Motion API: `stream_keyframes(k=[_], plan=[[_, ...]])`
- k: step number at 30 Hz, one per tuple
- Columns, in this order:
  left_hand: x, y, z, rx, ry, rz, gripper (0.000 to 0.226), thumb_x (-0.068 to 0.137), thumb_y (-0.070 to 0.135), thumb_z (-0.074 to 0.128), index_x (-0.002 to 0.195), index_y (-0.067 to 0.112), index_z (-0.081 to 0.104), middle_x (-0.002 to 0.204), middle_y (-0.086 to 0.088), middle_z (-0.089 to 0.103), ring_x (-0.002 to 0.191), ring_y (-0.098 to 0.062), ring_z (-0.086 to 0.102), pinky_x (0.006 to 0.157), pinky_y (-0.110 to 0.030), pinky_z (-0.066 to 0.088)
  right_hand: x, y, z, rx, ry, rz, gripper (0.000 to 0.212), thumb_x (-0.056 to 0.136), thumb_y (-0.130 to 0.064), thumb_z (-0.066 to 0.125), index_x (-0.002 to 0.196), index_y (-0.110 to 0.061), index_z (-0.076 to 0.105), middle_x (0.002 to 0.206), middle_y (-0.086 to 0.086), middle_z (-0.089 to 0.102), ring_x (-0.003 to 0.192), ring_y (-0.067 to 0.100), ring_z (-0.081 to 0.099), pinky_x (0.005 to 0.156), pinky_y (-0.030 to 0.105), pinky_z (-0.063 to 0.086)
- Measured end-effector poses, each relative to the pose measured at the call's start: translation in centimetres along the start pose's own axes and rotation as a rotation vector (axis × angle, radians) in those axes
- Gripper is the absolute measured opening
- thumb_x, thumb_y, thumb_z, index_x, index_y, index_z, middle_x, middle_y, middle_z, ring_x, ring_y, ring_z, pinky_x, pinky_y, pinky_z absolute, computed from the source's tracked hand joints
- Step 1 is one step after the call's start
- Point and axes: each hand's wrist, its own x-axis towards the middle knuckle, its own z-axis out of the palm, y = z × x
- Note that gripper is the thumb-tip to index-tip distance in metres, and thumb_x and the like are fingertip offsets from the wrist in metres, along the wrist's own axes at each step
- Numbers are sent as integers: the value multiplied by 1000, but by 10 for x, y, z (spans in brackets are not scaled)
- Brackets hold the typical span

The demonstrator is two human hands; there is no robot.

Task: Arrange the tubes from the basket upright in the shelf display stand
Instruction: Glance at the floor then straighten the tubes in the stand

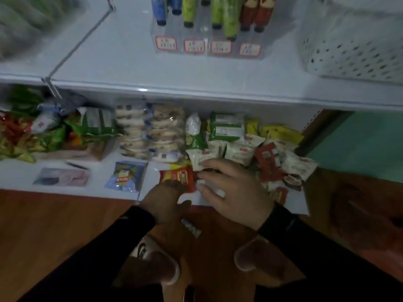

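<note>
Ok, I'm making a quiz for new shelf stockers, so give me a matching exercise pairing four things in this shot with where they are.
Things:
1. display stand
2. white basket
3. red packet
4. blue packet

Places:
A. upper shelf, far right
B. lower shelf, left of both hands
C. upper shelf, middle, holding upright tubes
D. lower shelf, between left hand and right hand

Pairs: 1-C, 2-A, 3-D, 4-B

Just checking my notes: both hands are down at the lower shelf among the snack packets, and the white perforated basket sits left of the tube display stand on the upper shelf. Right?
Not quite. In the head view the white perforated basket sits right of the tube display stand, not left. Both the left hand and right hand are at the lower shelf's snack packets.
</note>
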Motion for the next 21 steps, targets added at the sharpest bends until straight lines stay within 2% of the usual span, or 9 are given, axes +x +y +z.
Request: stream_keyframes(k=[4, 7, 8, 10, 12, 13, 15, 17, 21], plan=[[25, -27, 68, 39, -199, -75, 49, 97, 39, 54, 142, 20, 47, 138, -7, 52, 123, -25, 51, 101, -34, 42, -31, 43, 86, 0, -514, 215, 40, 95, -44, 44, 121, -21, 63, 120, 2, 60, 109, 21, 57, 87, 35, 49], [38, -48, 119, -59, -292, -146, 43, 98, 33, 53, 137, 17, 50, 139, -9, 52, 123, -25, 49, 102, -30, 37, -51, 67, 152, -61, -751, 250, 34, 98, -46, 38, 121, -33, 59, 108, 2, 62, 99, 22, 60, 77, 33, 47], [40, -53, 134, -75, -303, -149, 45, 98, 32, 54, 140, 17, 48, 144, -8, 48, 129, -25, 46, 107, -28, 33, -57, 74, 172, -62, -802, 278, 43, 98, -53, 28, 122, -35, 58, 112, 1, 64, 103, 22, 60, 83, 33, 48], [44, -63, 164, -67, -274, -155, 53, 99, 35, 52, 147, 20, 39, 153, -5, 37, 140, -24, 34, 114, -29, 23, -75, 92, 216, -28, -836, 332, 85, 86, -73, -4, 129, -31, 57, 128, 1, 62, 116, 22, 58, 101, 38, 45], [47, -69, 185, -70, -288, -185, 58, 99, 36, 51, 151, 21, 32, 158, -5, 31, 144, -25, 30, 114, -31, 22, -92, 108, 253, 11, -913, 415, 106, 75, -82, -13, 135, -27, 55, 136, 3, 58, 124, 24, 53, 107, 42, 39], [50, -73, 194, -65, -302, -206, 58, 98, 35, 51, 151, 22, 32, 158, -4, 30, 143, -25, 31, 113, -32, 24, -93, 110, 263, -1, -956, 451, 91, 83, -79, -2, 139, -28, 50, 139, 2, 56, 127, 23, 52, 109, 41, 37], [56, -83, 214, -53, -345, -251, 56, 98, 34, 51, 150, 21, 34, 156, -6, 32, 138, -28, 37, 108, -37, 32, -91, 112, 276, -42, -993, 420, 51, 100, -53, 30, 144, -31, 43, 143, 1, 52, 129, 20, 50, 110, 32, 33], [60, -94, 237, -68, -377, -282, 55, 98, 32, 52, 149, 17, 36, 152, -10, 36, 132, -31, 43, 105, -40, 37, -93, 119, 288, -47, -1037, 440, 42, 103, -36, 39, 143, -23, 46, 143, 3, 52, 129, 21, 50, 106, 27, 31], [72, -114, 281, -89, -402, -270, 60, 97, 27, 51, 151, 15, 29, 154, -11, 33, 132, -33, 42, 105, -42, 39, -122, 138, 338, -102, -1038, 531, 34, 100, -40, 45, 127, -23, 58, 128, 5, 62, 116, 24, 58, 93, 29, 40]])
